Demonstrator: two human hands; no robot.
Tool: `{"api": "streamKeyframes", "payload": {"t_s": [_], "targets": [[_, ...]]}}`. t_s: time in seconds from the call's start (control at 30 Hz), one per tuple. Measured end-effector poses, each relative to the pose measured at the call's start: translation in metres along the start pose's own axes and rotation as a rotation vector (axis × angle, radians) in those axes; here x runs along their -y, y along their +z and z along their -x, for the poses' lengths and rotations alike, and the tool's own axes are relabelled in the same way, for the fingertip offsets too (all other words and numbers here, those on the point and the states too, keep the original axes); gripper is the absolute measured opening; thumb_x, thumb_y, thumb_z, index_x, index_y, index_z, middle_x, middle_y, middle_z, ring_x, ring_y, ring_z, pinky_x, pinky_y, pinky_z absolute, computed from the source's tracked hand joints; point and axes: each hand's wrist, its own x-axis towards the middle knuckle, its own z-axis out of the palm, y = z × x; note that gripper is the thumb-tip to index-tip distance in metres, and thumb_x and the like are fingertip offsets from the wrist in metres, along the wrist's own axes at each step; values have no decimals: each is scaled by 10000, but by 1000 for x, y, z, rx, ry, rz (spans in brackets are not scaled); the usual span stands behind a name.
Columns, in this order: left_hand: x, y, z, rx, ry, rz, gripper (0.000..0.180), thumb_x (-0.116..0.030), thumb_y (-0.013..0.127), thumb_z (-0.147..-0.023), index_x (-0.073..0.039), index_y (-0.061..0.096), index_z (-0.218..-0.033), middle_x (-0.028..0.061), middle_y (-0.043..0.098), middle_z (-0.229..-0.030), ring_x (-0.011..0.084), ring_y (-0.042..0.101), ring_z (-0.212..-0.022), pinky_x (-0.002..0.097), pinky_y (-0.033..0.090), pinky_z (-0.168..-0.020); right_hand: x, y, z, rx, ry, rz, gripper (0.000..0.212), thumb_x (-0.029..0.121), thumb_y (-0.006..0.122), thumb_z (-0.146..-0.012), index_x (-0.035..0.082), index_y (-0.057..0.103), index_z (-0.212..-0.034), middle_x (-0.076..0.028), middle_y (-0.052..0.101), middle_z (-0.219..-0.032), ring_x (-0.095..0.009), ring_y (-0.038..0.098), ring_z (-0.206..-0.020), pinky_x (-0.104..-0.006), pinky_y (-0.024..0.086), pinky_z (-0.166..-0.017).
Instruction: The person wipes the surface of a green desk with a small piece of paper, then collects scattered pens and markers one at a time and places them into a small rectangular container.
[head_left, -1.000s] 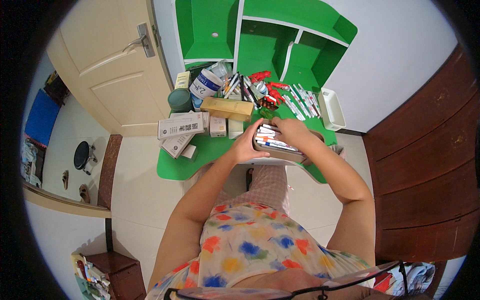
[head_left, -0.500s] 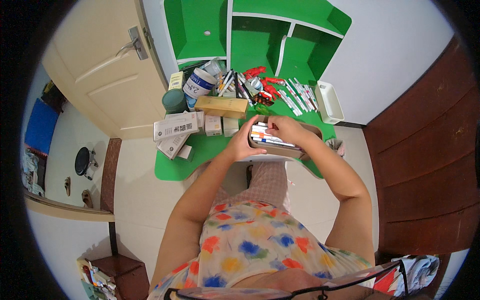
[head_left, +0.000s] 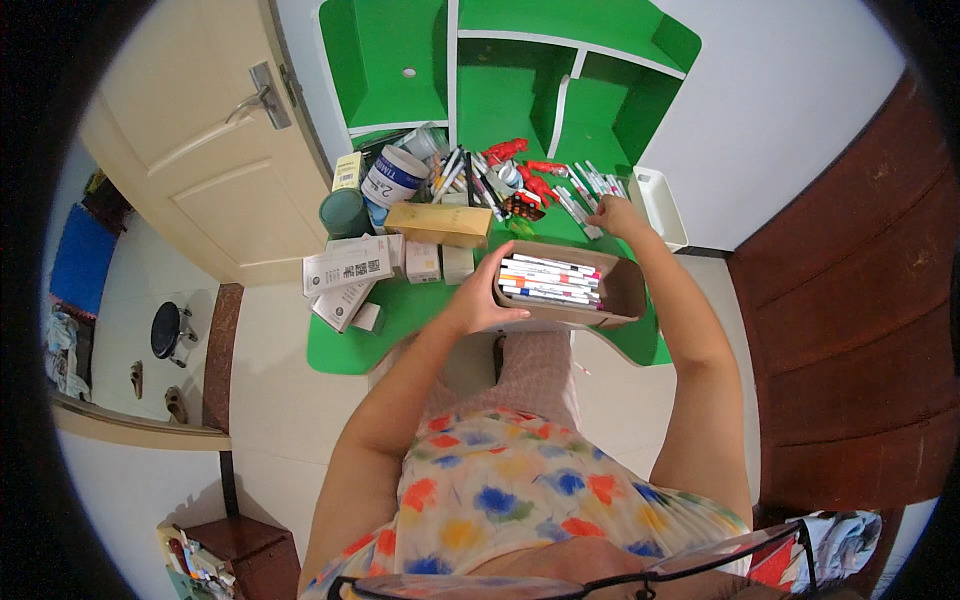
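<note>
A brown open box [head_left: 626, 290] sits at the front of the green desk, partly filled with a row of white marker pens [head_left: 548, 280] with coloured ends. My left hand [head_left: 482, 296] grips the box's left end, thumb along the near side and fingers up at the far corner. Beyond the box, my right hand [head_left: 620, 216] is over the loose white markers [head_left: 572, 208] on the desk's right side. Its fingers are drawn together at the end of a marker there, partly hiding it.
A white plastic bin [head_left: 658, 208] stands at the desk's right edge. Red items [head_left: 538, 188] and a heap of pens [head_left: 466, 178] lie at the back. White cartons [head_left: 348, 264], a gold box [head_left: 440, 224] and a green canister [head_left: 345, 208] crowd the left. Green shelves [head_left: 505, 80] rise behind.
My right hand has left the box and moved away and to the right, to the loose markers. The markers inside the box are now uncovered. My left hand stays on the box.
</note>
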Motion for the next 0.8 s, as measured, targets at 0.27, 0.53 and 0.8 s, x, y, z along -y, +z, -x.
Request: {"api": "streamKeyframes", "payload": {"t_s": [0.27, 0.53, 0.8], "targets": [[-5, -2, 1, 1, 10, -91, 1087, -162, 863, -595, -55, 190, -1442, 168, 398, -1375, 240, 428, -1243, 355, 344, -1035, 9, 14, -13, 296, 157, 217, 413, 359, 793, -666, -29, 675, -746, -180, 667, -776, -276, 654, -639, -367, 527, -616], [3, 1, -1, -39, 62, -71, 1075, -213, 867, -577, -69, 229, -1429, 175, 387, -1381, 276, 424, -1251, 366, 348, -1035, 6, 8, -3, 401, 318, 69, 354, 221, 771, -686, -76, 662, -846, -187, 679, -817, -254, 674, -657, -354, 557, -603], [-2, 3, -2, -50, 74, -107, 1059, -260, 863, -573, -99, 254, -1424, 178, 405, -1361, 308, 430, -1246, 375, 357, -1030, -18, 10, 4, 399, 237, 133, 290, 214, 734, -699, -62, 660, -751, -179, 652, -692, -259, 645, -561, -373, 516, -496]]}}
